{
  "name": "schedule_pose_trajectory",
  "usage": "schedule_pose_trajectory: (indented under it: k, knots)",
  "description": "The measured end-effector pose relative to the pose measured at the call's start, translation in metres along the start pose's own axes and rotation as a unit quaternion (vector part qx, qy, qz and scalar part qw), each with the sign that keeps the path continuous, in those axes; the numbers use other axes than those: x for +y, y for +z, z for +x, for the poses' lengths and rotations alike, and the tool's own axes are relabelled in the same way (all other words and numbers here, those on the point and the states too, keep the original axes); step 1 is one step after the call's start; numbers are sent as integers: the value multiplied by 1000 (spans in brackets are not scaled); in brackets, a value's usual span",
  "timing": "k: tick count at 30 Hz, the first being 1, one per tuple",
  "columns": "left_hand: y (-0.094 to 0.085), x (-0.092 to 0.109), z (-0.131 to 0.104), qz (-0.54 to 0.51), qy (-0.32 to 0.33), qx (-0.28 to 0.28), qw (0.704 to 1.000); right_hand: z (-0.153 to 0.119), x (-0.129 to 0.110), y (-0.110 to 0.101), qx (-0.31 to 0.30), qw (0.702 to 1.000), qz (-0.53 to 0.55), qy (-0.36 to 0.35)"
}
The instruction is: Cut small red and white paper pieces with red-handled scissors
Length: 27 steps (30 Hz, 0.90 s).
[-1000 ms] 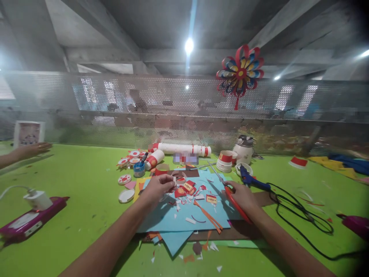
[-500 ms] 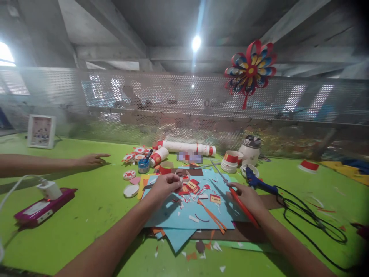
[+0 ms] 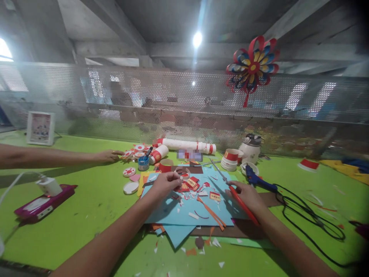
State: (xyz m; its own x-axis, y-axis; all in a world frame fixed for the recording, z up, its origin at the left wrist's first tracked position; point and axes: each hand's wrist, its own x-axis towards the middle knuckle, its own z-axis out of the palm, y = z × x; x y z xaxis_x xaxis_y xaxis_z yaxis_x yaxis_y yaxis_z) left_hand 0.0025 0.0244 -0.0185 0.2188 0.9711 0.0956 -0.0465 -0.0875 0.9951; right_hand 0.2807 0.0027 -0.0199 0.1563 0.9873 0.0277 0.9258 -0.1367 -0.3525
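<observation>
My left hand (image 3: 166,187) is closed in a pinch above the light blue paper (image 3: 164,215), a small white piece (image 3: 181,178) at its fingertips, too small to make out. Red-handled scissors (image 3: 240,202) are in my right hand (image 3: 246,194), their blades pointing up and away toward the middle. Between my hands lie red and yellow paper cutouts (image 3: 192,184), scattered red and white scraps, and orange paper strips (image 3: 211,213). Another person's hand (image 3: 111,156) reaches in from the left and touches the red-and-white round paper pieces (image 3: 127,154).
A blue glue gun (image 3: 259,181) with a black cord lies at the right, near a white jar (image 3: 250,150). White paper tubes (image 3: 184,144) lie at the back. A purple power strip (image 3: 44,204) and a picture frame (image 3: 40,128) stand left. A paper flower (image 3: 253,67) hangs above.
The other person's hand has moved right and reached the round red-and-white pieces. My own hands stay almost in place, still holding the small white piece and the scissors.
</observation>
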Motion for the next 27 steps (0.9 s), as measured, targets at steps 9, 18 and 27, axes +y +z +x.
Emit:
schedule_pose_trajectory:
  k: [9, 18, 27]
  knots:
    - [-6, 2, 4, -41, 7, 31, 999, -4, -5, -1, 11, 1000, -13, 5]
    - [-12, 15, 0, -104, 5, 47, 993, -10, -7, 4, -4, 997, -76, -19]
    - [-13, 12, 3, -85, -11, 60, 994, 3, 10, 1, 6, 993, -122, 0]
